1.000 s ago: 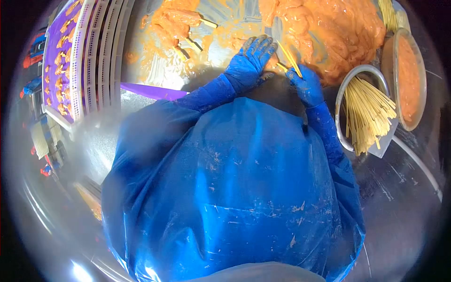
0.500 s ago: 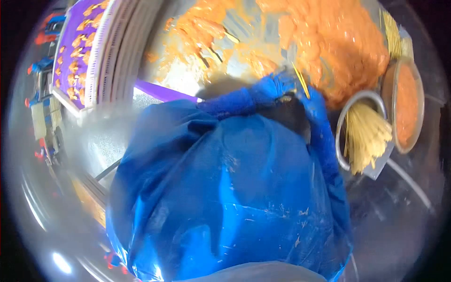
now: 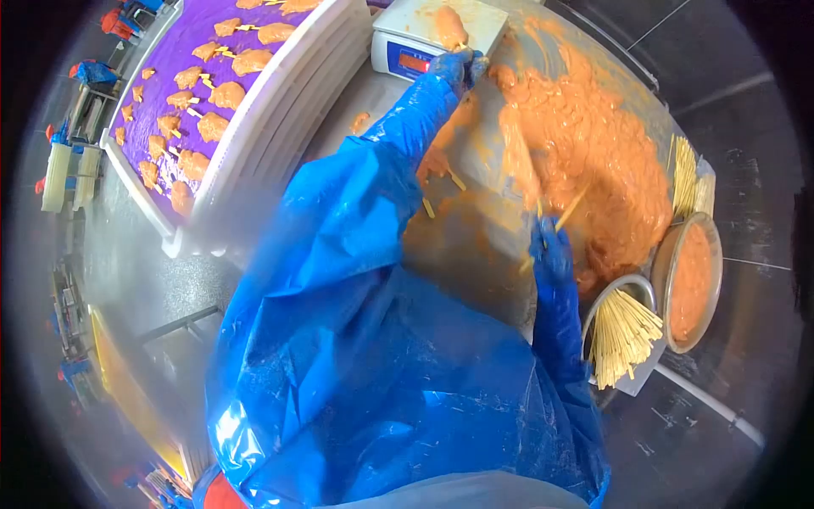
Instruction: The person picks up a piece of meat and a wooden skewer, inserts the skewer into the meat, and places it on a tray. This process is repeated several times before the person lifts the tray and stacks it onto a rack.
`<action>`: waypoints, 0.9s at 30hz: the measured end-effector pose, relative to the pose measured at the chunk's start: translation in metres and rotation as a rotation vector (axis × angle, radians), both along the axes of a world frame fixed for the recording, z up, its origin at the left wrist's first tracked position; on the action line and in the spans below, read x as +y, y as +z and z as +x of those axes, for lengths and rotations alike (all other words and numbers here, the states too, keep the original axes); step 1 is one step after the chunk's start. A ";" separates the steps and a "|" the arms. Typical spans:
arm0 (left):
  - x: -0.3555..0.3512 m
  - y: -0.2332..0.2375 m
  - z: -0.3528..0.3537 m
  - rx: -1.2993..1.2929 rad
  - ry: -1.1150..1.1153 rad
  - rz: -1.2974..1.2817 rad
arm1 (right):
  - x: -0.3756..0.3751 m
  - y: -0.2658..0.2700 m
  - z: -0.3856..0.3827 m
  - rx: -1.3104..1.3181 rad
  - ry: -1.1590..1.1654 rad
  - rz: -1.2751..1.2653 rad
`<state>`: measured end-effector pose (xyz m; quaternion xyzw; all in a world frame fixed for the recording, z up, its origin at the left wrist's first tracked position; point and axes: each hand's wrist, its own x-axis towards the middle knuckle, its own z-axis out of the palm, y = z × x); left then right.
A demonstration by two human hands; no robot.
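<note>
My left hand [image 3: 456, 69], in a blue glove, reaches forward to the digital scale [image 3: 398, 38]. Its fingers are closed around the stick end of a meat skewer [image 3: 448, 27], whose coated piece lies over the weighing plate. Lower right, my right hand [image 3: 553, 248], gloved too, pinches wooden sticks [image 3: 573, 206] at the near edge of the raw meat. A strip of meat [image 3: 521, 165] extends forward from one stick tip by those fingers. The big heap of orange marinated meat [image 3: 606, 144] spreads over the metal table right of both hands.
At left, stacked white trays [image 3: 254, 110] carry a purple sheet [image 3: 182, 47] with rows of meat skewers. A metal container of wooden sticks [image 3: 626, 335] and a bowl of orange marinade [image 3: 691, 284] stand at right. More sticks [image 3: 683, 174] lie behind them. Other people [image 3: 93, 72] work far left.
My left hand has moved from beside the right hand forward to the scale, with a meat skewer. My right hand has shifted down. The view has turned, bringing the scale into sight.
</note>
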<state>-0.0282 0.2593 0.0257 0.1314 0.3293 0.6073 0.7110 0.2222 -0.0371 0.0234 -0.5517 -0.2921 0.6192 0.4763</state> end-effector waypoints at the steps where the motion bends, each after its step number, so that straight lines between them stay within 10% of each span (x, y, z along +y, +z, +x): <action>1: 0.000 0.005 -0.005 -0.006 -0.002 0.005 | 0.023 0.012 -0.014 -0.046 0.013 0.009; 4: -0.042 0.021 -0.029 0.196 -0.133 0.179 | 0.099 0.048 -0.078 0.039 -0.198 0.081; 6: -0.084 0.032 -0.043 0.338 -0.097 0.252 | 0.153 0.034 -0.080 0.036 0.114 0.196; 14: -0.260 0.024 -0.111 0.547 0.074 0.003 | 0.246 0.037 -0.152 0.108 0.138 0.143; 19: -0.301 -0.029 -0.136 0.520 0.128 -0.199 | 0.188 0.008 -0.103 0.076 0.107 0.025; 23: -0.317 -0.014 -0.154 0.794 -0.249 -0.292 | 0.088 -0.019 -0.037 0.200 -0.024 -0.111; 27: -0.285 0.033 -0.091 1.114 -0.432 0.188 | -0.010 -0.052 0.010 -0.242 0.119 0.082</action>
